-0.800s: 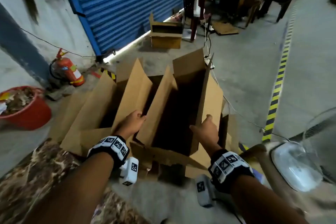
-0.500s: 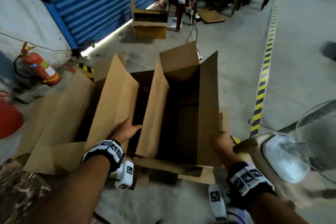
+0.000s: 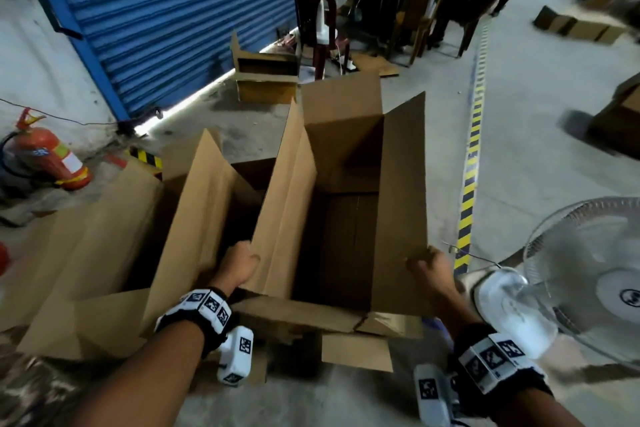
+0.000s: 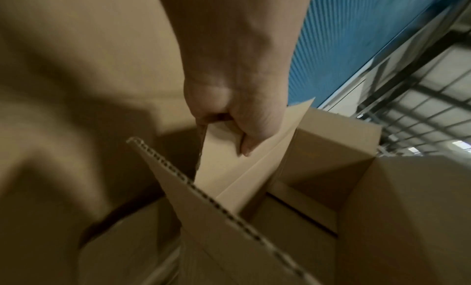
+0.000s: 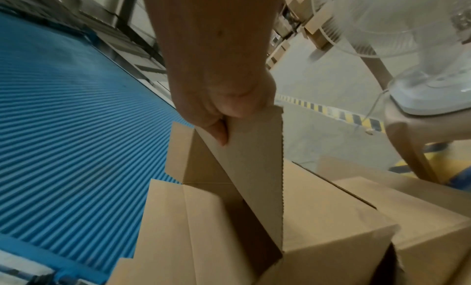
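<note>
An open brown cardboard box point(image 3: 346, 163) stands in front of me with all its top flaps raised. My left hand point(image 3: 239, 265) pinches the near corner of the box's left flap point(image 3: 284, 204), thumb on the inner face point(image 4: 244, 148). My right hand point(image 3: 431, 267) pinches the near corner of the right flap point(image 3: 401, 204), thumb on its inner face point(image 5: 219, 134). The box's inside point(image 3: 343, 239) is dark and looks empty. A second open box point(image 3: 194, 218) stands against its left side.
More cardboard point(image 3: 86, 253) lies to the left. A white table fan point(image 3: 585, 281) stands on a stool at my right. A red fire extinguisher point(image 3: 52, 156) lies by the blue shutter point(image 3: 166, 10). Another open box point(image 3: 266, 76), a fan and chairs stand farther back. Yellow-black tape point(image 3: 471, 156) marks the floor.
The box's right flap has swung outward and the box has opened wider. My right hand has moved right and nearer with that flap; my left hand has shifted from the left box's flap to this one's.
</note>
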Demonstrator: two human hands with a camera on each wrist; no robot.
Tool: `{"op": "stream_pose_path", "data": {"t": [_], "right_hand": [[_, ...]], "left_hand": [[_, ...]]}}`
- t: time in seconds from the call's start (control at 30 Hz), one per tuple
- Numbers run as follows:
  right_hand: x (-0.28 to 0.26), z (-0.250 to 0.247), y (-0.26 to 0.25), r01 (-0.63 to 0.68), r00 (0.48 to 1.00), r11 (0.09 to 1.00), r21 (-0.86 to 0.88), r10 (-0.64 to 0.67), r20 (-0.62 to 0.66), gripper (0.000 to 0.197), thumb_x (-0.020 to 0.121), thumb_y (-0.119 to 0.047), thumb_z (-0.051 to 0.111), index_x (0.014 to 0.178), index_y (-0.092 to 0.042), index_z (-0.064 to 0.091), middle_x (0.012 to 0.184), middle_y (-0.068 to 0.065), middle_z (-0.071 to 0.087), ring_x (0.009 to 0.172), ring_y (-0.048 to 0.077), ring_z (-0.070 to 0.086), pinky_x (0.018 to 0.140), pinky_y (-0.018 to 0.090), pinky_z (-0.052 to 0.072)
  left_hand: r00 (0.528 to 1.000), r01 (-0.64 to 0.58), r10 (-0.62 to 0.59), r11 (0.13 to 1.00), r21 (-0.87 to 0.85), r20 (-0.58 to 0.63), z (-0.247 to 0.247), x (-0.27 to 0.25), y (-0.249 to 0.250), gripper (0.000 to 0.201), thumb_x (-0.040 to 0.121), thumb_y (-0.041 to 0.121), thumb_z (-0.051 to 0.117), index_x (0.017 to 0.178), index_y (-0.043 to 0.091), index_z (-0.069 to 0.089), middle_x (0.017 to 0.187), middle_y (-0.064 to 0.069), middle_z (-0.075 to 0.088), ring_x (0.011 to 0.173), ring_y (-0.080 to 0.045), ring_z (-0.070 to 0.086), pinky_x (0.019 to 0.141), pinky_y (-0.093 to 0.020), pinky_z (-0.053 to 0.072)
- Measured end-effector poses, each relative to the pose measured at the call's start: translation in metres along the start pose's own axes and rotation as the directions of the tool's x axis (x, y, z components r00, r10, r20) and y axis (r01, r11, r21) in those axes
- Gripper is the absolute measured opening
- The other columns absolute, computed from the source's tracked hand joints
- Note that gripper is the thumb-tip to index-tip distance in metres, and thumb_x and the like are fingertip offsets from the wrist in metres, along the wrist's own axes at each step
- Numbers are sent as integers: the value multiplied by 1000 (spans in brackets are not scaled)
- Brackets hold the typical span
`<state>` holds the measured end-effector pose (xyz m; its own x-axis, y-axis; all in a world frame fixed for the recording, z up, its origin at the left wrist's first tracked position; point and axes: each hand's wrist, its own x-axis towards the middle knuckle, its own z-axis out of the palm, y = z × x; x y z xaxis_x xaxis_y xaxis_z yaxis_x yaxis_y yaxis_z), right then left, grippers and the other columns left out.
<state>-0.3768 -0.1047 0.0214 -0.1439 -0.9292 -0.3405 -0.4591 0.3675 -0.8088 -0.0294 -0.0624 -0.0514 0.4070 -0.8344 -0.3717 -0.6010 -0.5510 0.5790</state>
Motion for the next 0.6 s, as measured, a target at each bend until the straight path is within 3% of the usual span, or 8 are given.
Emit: {"op": "stream_pose_path", "data": {"t": [0.17, 0.37, 0.5, 0.6], "right_hand": [[-46, -28, -35, 116, 993, 985, 129, -115, -14, 38, 95, -13, 61, 131, -10, 51, 118, 10, 64, 105, 30, 64, 91, 55, 54], [-151, -41, -69, 308, 950, 924, 228, -313, -16, 36, 91, -13, 65, 125, -13, 54, 116, 9, 66, 102, 29, 65, 87, 54, 56], [-227, -37, -88, 403, 901, 857, 322, -434, 26, 40, 82, -21, 69, 120, -19, 59, 109, 7, 71, 93, 27, 70, 78, 53, 60], [-286, -25, -110, 451, 846, 815, 363, -520, 118, 30, 84, -12, 68, 113, -16, 63, 104, 11, 72, 91, 28, 71, 78, 52, 60]], "left_hand": [[964, -165, 140, 982, -97, -228, -75, -63, 26, 25, 86, 21, 63, 104, 5, 69, 101, -13, 71, 97, -34, 65, 79, -34, 48], [840, -283, 207, 956, -79, -501, -160, -210, 5, 15, 92, 21, 62, 95, 7, 68, 90, -9, 70, 83, -29, 64, 72, -34, 49], [757, -280, 186, 959, -54, -627, -214, -319, -33, 22, 92, 25, 62, 89, 3, 66, 83, -12, 68, 76, -28, 62, 70, -39, 52], [691, -214, 113, 975, -53, -714, -252, -412, -70, 26, 93, 27, 62, 86, 2, 66, 77, -16, 68, 71, -30, 64, 67, -40, 52]]}}
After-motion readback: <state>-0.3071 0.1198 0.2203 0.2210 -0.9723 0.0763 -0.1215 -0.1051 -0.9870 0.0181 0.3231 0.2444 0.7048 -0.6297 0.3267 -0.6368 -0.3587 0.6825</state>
